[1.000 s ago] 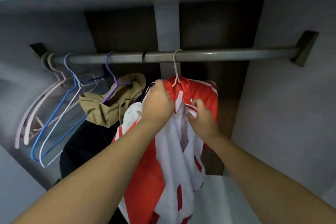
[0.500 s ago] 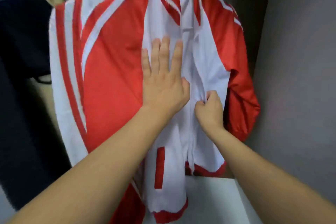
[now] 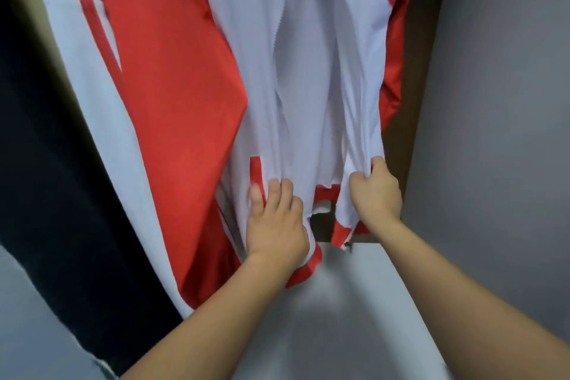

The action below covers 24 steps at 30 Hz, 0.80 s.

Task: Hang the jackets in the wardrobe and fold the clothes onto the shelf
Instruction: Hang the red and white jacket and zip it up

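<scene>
Head view, downward, seemingly close

place: likely home wardrobe | cue: hung jackets (image 3: 172, 108), grey walls (image 3: 499, 102)

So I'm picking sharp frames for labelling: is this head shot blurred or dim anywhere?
Head view: dim, even light; motion blur smears the left hand fingers and the red and white jacket hem; right hand sharper; dark garment at left shows no detail; edges bow from the wide lens.
</scene>
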Each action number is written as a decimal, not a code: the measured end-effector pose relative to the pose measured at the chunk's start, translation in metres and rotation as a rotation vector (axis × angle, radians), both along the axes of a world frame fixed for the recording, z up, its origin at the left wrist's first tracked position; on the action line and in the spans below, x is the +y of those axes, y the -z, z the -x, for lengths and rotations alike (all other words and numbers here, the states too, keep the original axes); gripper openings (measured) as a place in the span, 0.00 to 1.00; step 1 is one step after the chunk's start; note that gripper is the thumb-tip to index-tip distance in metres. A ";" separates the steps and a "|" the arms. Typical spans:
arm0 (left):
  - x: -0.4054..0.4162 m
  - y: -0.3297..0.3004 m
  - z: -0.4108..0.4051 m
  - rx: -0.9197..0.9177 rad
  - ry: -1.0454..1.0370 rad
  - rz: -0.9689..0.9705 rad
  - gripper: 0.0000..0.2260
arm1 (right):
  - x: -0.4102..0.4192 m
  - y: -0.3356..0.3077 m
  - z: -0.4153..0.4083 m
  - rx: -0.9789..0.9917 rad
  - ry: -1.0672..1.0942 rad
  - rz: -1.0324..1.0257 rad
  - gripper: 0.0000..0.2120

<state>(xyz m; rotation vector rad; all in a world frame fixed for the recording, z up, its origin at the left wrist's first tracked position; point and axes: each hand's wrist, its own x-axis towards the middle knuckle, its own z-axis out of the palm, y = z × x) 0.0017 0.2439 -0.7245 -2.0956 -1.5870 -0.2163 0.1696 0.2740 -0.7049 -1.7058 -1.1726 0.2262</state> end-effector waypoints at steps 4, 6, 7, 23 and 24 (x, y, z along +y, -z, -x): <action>-0.018 0.047 0.004 0.002 -0.060 0.145 0.19 | -0.023 0.024 0.000 -0.052 0.072 -0.190 0.06; -0.024 0.061 0.003 -0.044 -0.088 0.239 0.19 | -0.029 0.029 -0.002 -0.098 0.132 -0.260 0.08; -0.026 0.068 0.002 -0.112 -0.099 0.298 0.19 | -0.031 0.031 -0.003 -0.114 0.152 -0.286 0.10; -0.009 0.110 -0.005 -2.566 -0.404 0.768 0.22 | 0.006 0.132 0.020 0.085 -0.142 0.081 0.28; -0.007 0.113 -0.002 -2.594 -0.386 0.719 0.26 | 0.012 0.132 0.021 0.085 -0.159 0.089 0.29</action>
